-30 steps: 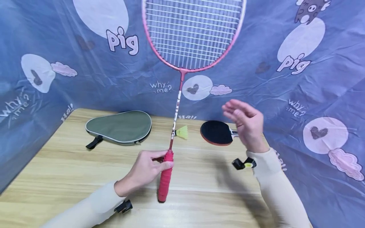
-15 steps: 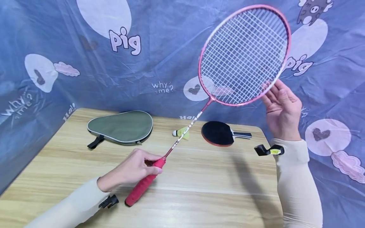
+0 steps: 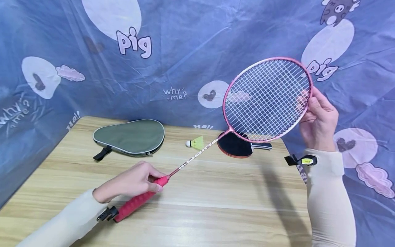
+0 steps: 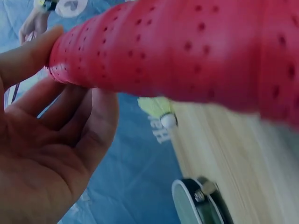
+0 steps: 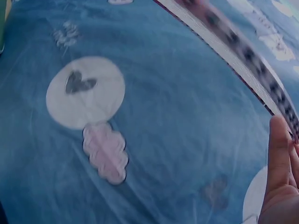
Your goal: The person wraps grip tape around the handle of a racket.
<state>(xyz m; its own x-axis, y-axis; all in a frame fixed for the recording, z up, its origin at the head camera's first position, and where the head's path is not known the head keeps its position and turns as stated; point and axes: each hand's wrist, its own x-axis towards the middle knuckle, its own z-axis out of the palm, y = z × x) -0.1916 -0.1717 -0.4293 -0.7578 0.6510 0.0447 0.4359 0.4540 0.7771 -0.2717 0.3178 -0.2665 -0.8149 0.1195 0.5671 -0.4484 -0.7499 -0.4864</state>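
Observation:
A badminton racket (image 3: 268,99) with a pink frame and white strings is held slantwise above the table, its head to the upper right. My left hand (image 3: 132,180) pinches the top of its red handle (image 4: 163,51) between thumb and fingers; the wrapped, perforated grip fills much of the left wrist view. On the far side of the head, my right hand (image 3: 322,118) pinches the rim, thumb in front and fingertips behind the strings. The right wrist view catches part of this hand (image 5: 280,186) at the blurred frame edge.
A green zipped bat case (image 3: 129,137) lies at the table's back left. Beside it are a yellow shuttlecock (image 3: 195,142) and a black table tennis bat (image 3: 232,147), partly behind the racket head. Blue printed cloth (image 3: 185,65) encloses the wooden table (image 3: 216,206).
The racket has swung from upright to leaning right, and its head has dropped. My right hand has moved right and taken hold of the rim. My left hand has shifted left, still gripping the handle.

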